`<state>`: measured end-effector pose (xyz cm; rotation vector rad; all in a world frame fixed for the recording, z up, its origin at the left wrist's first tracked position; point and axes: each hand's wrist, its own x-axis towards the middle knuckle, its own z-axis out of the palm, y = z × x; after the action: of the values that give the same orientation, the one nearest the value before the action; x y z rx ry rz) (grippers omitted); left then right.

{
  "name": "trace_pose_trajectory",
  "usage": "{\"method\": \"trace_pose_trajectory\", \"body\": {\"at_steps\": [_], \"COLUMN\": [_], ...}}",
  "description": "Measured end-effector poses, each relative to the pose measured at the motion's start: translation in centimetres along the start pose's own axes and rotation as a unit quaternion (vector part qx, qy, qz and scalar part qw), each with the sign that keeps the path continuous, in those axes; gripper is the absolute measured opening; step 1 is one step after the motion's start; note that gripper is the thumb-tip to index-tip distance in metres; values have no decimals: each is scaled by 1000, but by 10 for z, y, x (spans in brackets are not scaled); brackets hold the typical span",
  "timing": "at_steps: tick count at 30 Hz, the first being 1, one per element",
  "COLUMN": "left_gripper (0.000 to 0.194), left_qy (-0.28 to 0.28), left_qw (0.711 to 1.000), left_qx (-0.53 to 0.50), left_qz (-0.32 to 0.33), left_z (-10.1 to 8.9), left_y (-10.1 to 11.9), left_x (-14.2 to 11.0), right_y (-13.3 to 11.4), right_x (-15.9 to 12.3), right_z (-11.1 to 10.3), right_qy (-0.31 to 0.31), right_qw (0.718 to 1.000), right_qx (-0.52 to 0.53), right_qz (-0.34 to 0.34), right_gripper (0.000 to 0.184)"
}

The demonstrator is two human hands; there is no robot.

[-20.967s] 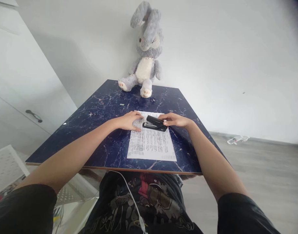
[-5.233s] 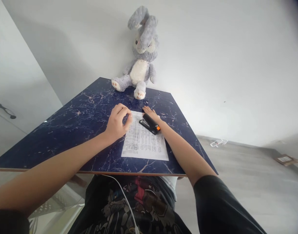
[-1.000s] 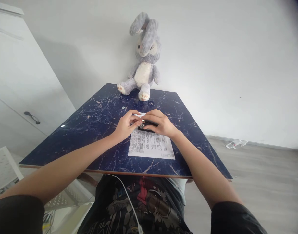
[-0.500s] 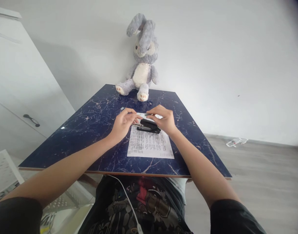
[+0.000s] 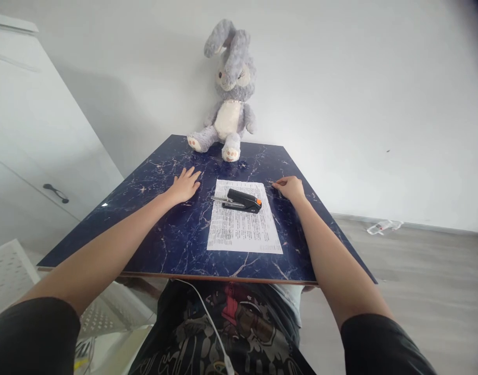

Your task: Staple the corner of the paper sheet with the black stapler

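Observation:
A black stapler (image 5: 241, 200) with an orange tab lies on the upper part of a printed sheet of paper (image 5: 242, 226) on the dark blue marble-patterned table (image 5: 161, 229). My left hand (image 5: 185, 183) rests flat on the table to the left of the paper, fingers spread, holding nothing. My right hand (image 5: 289, 186) rests on the table to the right of the paper, fingers loosely curled with the fingertips touching the tabletop, nothing in it. Both hands are apart from the stapler.
A grey and white plush rabbit (image 5: 229, 94) sits at the table's far edge against the white wall. A white cabinet (image 5: 32, 146) with a dark handle stands at the left. A crumpled plastic wrapper (image 5: 381, 226) lies on the grey floor at the right.
Both hands have let go of the stapler and moved outward to either side of the paper. The stapler now lies alone on the sheet.

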<state>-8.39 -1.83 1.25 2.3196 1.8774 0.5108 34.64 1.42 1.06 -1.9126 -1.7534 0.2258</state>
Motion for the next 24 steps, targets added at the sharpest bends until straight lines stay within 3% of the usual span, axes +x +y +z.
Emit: {"method": "trace_pose_trajectory", "body": {"at_steps": [4,12,17,21,24], "left_gripper": [58,31,33,30,19], "left_qy": [-61,56,61,69,82], "left_qw": [998,993,992,989,987], "left_qx": [27,14,15,-13,-82], "left_qz": [7,99,106,127,108], "left_z": [7,0,0,3,5], "left_y": [-4,-3,-2,-6,-6], "left_x": [0,-2,-4,-4,-4], "right_y": [-4,-17,-33,-41,-43], "right_x": [-1,-9,-16,-21,-23], "right_z": [5,-2,-1,5,6], "right_qy": [6,31,62,27,6], "right_qw": [999,998,988,985,984], "right_qx": [-25,-29,11,2,-2], "right_qz": [-20,-54,-141,-171,-181], "right_gripper": [35,22,22,22,22]}}
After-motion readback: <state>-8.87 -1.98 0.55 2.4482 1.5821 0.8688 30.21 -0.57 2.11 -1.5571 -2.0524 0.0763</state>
